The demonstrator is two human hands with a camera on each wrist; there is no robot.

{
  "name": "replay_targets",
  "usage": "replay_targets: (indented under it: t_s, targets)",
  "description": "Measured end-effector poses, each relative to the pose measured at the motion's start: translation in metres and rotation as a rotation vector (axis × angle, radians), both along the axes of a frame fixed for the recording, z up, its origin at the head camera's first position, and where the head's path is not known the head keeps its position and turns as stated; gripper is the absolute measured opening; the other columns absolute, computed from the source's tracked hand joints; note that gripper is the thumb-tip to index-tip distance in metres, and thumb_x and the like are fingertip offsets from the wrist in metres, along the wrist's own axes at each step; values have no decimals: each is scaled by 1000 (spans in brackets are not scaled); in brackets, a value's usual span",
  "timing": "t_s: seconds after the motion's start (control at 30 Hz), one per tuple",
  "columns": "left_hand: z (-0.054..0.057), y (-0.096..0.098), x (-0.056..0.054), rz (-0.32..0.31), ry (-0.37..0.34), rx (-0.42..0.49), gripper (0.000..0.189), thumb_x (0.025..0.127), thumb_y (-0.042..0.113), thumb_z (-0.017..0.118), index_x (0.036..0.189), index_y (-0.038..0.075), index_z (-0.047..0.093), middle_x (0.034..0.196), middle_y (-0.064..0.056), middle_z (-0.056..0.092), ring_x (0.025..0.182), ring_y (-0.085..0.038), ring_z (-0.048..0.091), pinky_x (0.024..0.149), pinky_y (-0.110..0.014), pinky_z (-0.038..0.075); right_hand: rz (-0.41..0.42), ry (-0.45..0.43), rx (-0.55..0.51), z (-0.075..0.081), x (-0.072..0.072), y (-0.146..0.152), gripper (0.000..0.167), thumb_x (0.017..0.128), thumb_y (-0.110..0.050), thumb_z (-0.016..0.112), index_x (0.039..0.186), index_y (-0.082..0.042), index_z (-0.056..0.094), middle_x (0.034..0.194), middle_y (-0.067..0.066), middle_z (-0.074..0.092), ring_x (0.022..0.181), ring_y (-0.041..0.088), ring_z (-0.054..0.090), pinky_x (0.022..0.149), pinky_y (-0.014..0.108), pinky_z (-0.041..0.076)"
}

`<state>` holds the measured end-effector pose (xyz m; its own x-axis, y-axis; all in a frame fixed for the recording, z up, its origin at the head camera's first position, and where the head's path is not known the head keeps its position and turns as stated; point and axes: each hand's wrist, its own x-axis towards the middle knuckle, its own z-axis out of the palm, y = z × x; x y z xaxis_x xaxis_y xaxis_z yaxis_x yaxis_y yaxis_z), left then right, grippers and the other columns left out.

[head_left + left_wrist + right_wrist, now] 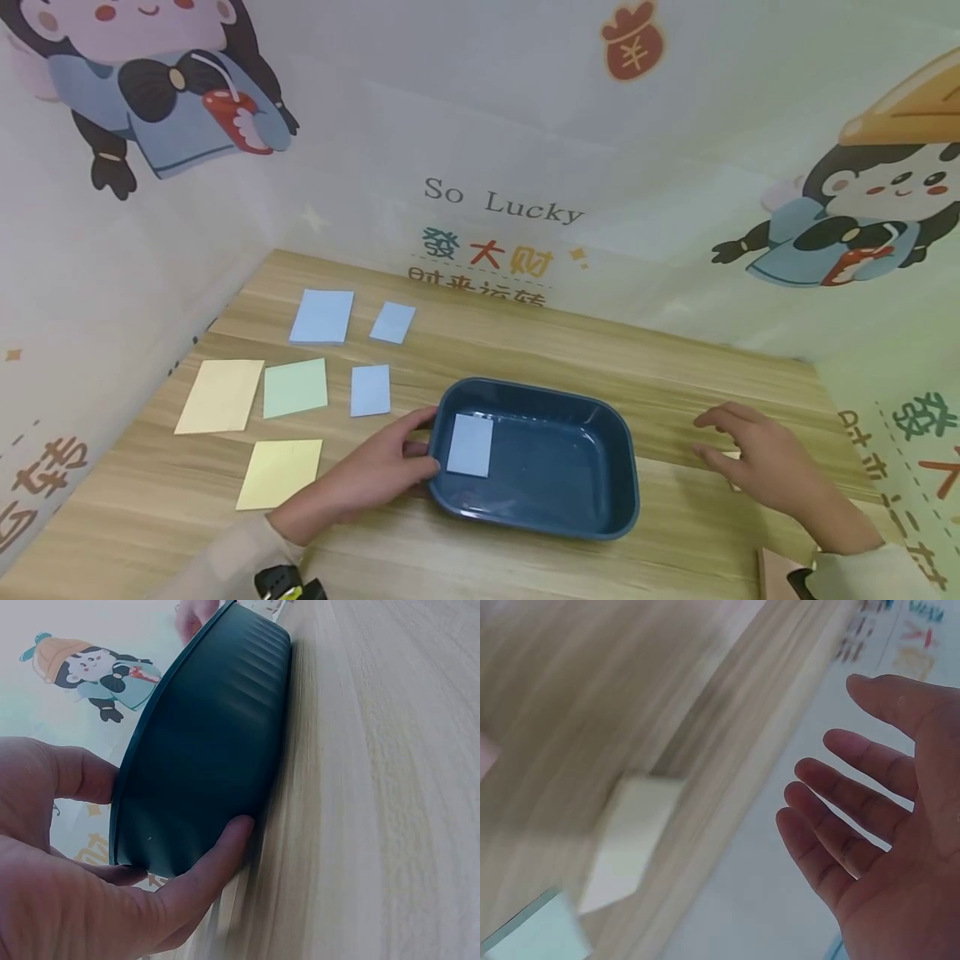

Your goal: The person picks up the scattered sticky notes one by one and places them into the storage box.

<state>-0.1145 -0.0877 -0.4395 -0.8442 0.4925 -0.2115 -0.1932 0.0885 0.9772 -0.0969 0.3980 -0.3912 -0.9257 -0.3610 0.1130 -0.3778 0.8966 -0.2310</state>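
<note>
A dark blue rectangular basin (555,467) stands on the wooden table, one light blue sticky note pad (470,445) lying inside near its left end. My left hand (386,467) grips that end; the left wrist view shows the thumb and fingers (214,859) around the basin's outer wall (202,742). Off to the right, my right hand (768,462) hovers above the table with relaxed, spread fingers and holds nothing. Partly hidden beneath it is a cream note pad (634,840). In the right wrist view, a pale green pad (540,930) lies near the cream one.
Left of the basin lie blue pads (322,317), a small blue pad (371,390), a cream pad (220,396), a green pad (296,388) and a yellow pad (280,473). A pinkish block (776,573) shows near the right wrist. Printed cloth walls (480,125) enclose the table.
</note>
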Motion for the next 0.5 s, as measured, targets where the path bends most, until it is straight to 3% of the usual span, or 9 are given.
replay_targets:
  t_s: [0.23,0.5]
  targets:
    - [2,0,0,6,1,-8,77,99,-2,63,167,-10,29,165,-34,38,136,-46,61,91,-47,66,-139,-97,-2,-7,10,39,32,98,-16,83,122,4,76,117,19,76,98,41,75,74,53,65]
    - [3,0,0,5,3,-18,77,99,-1,63,167,-10,29,166,-34,37,135,-46,61,91,-47,66,-239,-204,-5,-16,20,69,40,97,-20,84,120,11,74,114,26,75,95,41,74,78,58,63]
